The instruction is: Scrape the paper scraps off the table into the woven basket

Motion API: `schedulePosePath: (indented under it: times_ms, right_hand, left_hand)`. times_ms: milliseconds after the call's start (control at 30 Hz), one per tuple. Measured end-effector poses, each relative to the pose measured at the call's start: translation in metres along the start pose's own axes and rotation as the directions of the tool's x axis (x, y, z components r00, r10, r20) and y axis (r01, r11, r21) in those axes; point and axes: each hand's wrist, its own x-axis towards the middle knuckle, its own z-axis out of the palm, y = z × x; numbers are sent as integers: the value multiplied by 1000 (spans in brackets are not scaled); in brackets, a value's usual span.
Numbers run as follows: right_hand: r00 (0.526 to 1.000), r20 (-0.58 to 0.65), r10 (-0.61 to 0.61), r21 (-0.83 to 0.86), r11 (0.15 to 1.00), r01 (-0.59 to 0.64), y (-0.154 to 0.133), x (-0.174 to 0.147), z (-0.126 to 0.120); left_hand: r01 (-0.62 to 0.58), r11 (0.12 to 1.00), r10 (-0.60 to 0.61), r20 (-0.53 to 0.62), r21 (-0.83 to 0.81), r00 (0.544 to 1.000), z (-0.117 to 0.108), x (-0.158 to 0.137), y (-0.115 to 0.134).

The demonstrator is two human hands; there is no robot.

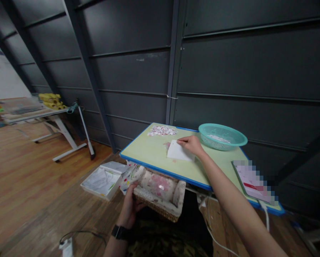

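A woven basket point(157, 206) with a pale lining is gripped at its left end by my left hand point(131, 200), just below the table's front edge. Pinkish stains and a clear, shiny covering show inside it. My right hand point(190, 144) pinches the upper edge of a white flat sheet point(178, 151) on the pale yellow table point(143, 148). Beside the sheet's left edge lies a small pinkish smear or some bits. Farther back is a pile of small white and pink pieces point(162, 131).
A turquoise plastic basket point(222, 137) holding some white pieces stands at the table's back right. A tablet or phone point(252, 182) with a cable lies at the right. An open white box point(102, 182) is on the floor, left. A dark panelled wall point(133, 75) rises behind.
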Motion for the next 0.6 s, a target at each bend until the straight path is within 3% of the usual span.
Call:
schedulePosePath:
  times_ms: [233,433,600]
  right_hand:
    - [994,-90,58,40,998,-54,3,1,-6]
    - [1000,-9,-16,0,1000,16,-5,-1,4]
    - [996,-92,-12,-4,1000,11,-1,0,-2]
  left_hand:
    - [2,1000,-2,-3,1,1000,1,-1,1]
    - [14,1000,-14,-13,-3,1000,3,-4,2]
    - [3,1000,-3,4,2,1000,1,-2,0]
